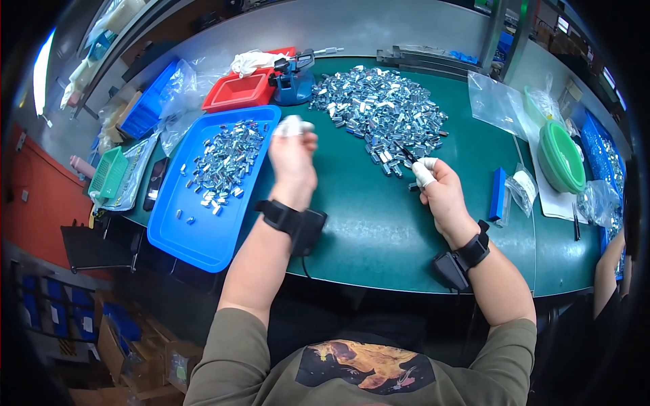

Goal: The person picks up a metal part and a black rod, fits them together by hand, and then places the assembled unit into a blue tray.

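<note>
Nearest the person, both forearms are reaching out over the green desk (pixel 365 223), each wearing a black wrist strap with a small black unit.

The right hand (pixel 440 193), its fingertips wrapped in white tape, is closing its grip around a thin dark tool (pixel 408 157). The tool's long axis is slanting up and to the left, its tip pointing into the near edge of the heap of small silvery metal parts (pixel 382 111).

The left hand (pixel 292 159), fingertips also taped white, is hovering at the right rim of the blue tray (pixel 203 237); its fingers are bunching together, but whether they are pinching a part cannot be told. More silvery parts (pixel 227 162) are lying scattered in that tray.

To the right, a small blue box (pixel 498 193), clear bags and a green bowl (pixel 562 159) are sitting beside the work, and another person's arm (pixel 609 271) is showing at the edge.

Farther back, a red tray (pixel 240 91) holding a white cloth and a blue tabletop device (pixel 292 82) are standing behind the heap. On the left, a blue crate (pixel 145 108) and a green basket (pixel 108 172) are crowding the desk end. Cardboard boxes are sitting on the floor below.
</note>
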Tool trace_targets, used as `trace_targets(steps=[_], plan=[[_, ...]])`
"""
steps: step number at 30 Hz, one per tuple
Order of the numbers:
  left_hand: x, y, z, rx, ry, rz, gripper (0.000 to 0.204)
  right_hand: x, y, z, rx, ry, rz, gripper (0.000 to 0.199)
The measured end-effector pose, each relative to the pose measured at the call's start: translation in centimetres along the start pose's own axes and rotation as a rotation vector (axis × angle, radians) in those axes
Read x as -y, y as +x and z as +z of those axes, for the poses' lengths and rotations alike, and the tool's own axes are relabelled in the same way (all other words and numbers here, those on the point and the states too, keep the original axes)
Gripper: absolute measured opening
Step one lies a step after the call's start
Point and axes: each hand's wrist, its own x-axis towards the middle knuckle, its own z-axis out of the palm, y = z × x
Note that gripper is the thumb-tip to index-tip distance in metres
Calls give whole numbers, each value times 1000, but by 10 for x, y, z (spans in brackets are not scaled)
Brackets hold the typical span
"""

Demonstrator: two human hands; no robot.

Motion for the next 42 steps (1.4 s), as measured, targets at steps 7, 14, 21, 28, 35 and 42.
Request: trace_targets(steps=[7, 14, 21, 28, 35, 42], plan=[[-29, 37, -24, -411, -283, 76, 24, -9, 8, -5, -32, 112, 31, 14], [4, 10, 17, 420, 659, -105, 31, -8, 9, -1, -16, 83, 34, 11], [33, -21, 52, 771, 1357, 232, 29, -7, 3, -1, -7, 57, 25, 11], [30, -27, 38, 727, 816, -116, 22, -19, 11, -8, 8, -76, -163, 11], [19, -39, 35, 693, 499, -188, 21, -12, 8, -6, 68, -112, -243, 14], [14, -43, 31, 712, 417, -194, 21, 0, 3, -9, 118, -356, -249, 16]])
